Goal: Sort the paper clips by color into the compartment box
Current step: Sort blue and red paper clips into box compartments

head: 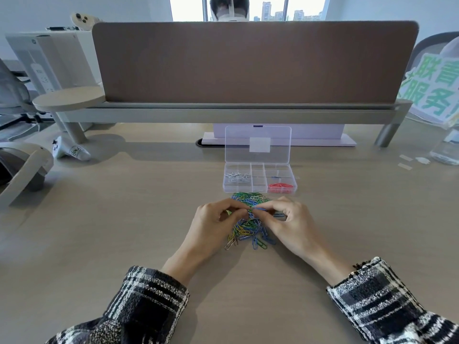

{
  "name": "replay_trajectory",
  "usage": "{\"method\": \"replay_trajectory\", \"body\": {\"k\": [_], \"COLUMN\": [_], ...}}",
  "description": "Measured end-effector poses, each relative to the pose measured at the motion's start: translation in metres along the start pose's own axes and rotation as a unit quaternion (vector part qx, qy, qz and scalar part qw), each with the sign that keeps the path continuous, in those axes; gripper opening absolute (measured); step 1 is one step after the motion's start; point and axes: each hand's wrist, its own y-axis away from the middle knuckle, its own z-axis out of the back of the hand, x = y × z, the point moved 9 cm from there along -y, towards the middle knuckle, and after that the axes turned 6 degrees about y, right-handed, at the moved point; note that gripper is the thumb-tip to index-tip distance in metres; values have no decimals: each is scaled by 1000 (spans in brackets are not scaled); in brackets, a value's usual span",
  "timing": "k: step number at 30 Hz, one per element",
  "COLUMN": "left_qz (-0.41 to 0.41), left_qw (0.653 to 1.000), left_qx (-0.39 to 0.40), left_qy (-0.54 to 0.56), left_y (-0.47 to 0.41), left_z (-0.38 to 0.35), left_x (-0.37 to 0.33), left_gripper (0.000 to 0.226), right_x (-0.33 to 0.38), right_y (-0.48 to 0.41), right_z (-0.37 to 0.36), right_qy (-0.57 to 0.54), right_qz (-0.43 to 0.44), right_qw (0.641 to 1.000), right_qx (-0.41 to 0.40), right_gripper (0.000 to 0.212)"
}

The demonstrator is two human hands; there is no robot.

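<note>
A heap of blue, green, yellow and silver paper clips (248, 229) lies on the desk just in front of a clear compartment box (258, 189) with its lid standing open. White clips (236, 175) fill a left compartment, red clips (282, 187) the near right one, and a blue clip (276, 178) lies just behind the red. My left hand (213, 225) and my right hand (290, 219) meet over the heap. The right fingers pinch a blue clip (259, 209); the left fingertips pinch at clips beside it.
A brown desk divider (248, 63) on a raised shelf runs behind the box. A white game controller (69, 151) lies at the left, a clear bottle (447, 150) and paper scraps at the right. A person sits behind the divider.
</note>
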Motion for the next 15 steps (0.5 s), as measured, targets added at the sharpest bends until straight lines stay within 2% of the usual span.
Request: {"method": "replay_trajectory", "body": {"k": [4, 9, 15], "left_qz": [27, 30, 30], "left_qw": [999, 997, 996], "left_qx": [-23, -37, -38], "left_qy": [-33, -54, -72], "left_y": [-4, -5, -6], "left_z": [9, 13, 12], "left_x": [13, 15, 20], "left_gripper": [21, 21, 20], "right_x": [-9, 4, 13], "right_y": [-4, -4, 1], "right_z": [1, -4, -10], "right_qy": [31, 177, 237], "right_qz": [5, 98, 160], "right_qw": [999, 978, 958], "right_qx": [-21, -44, -35], "right_gripper": [13, 13, 16]}}
